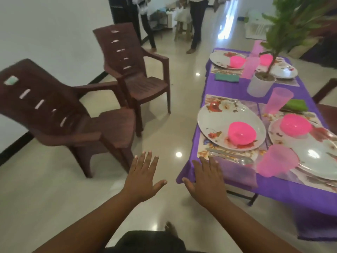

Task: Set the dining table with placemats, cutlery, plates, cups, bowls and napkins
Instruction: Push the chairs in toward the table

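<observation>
Both hands empty, fingers spread: left hand (pixel 144 177) over the floor, right hand (pixel 207 177) at the bench (pixel 273 189) corner. Near placemat (pixel 206 152) lacks a napkin; fetch one, lay it beside the plate (pixel 215 121).

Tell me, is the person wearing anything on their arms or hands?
No. Both forearms are bare, with no sleeves in view. The left hand and right hand have no gloves, rings, watch or bracelets that I can see. The fingernails look short and unpainted.
</observation>
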